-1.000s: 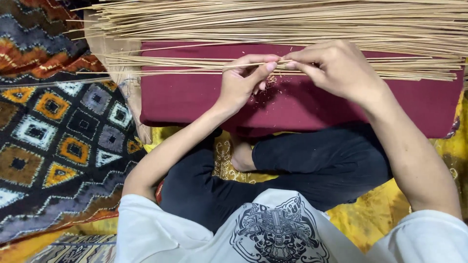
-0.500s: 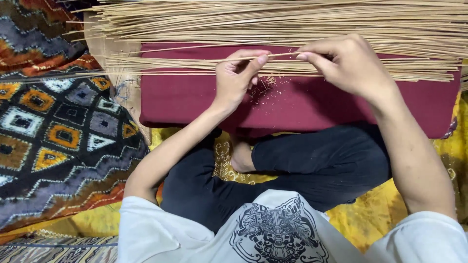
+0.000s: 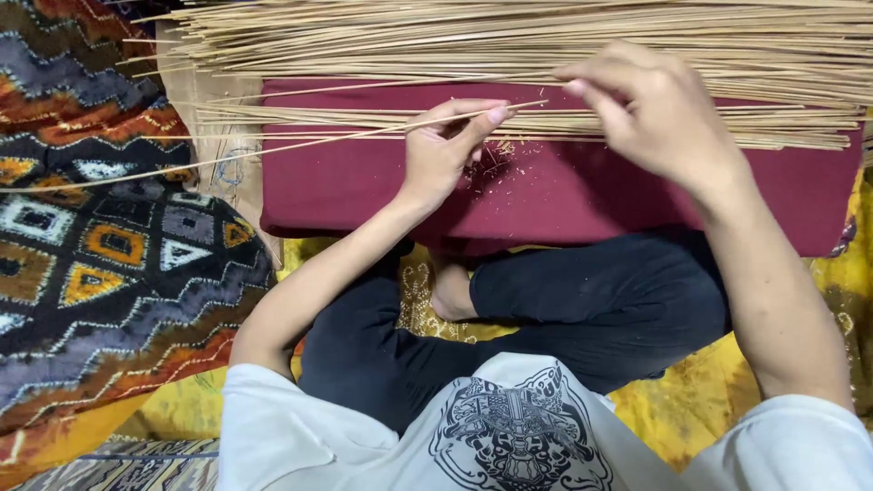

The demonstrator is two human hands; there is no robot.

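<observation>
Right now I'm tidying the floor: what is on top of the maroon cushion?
Thin pale sticks and small shavings lie on the maroon cushion. Both hands hide part of it.

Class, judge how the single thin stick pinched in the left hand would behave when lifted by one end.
The stick is probably very light, since the left hand holds it with fingertips alone. Long and thin, it likely flexes and may snap.

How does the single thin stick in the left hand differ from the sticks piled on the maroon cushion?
The single thin tan stick lies slanted, pinched in the left hand; the piled tan sticks lie level and loose. The single stick juts left over the patterned rug; the pile rests along the maroon cushion. Both are slim and pale.
</observation>
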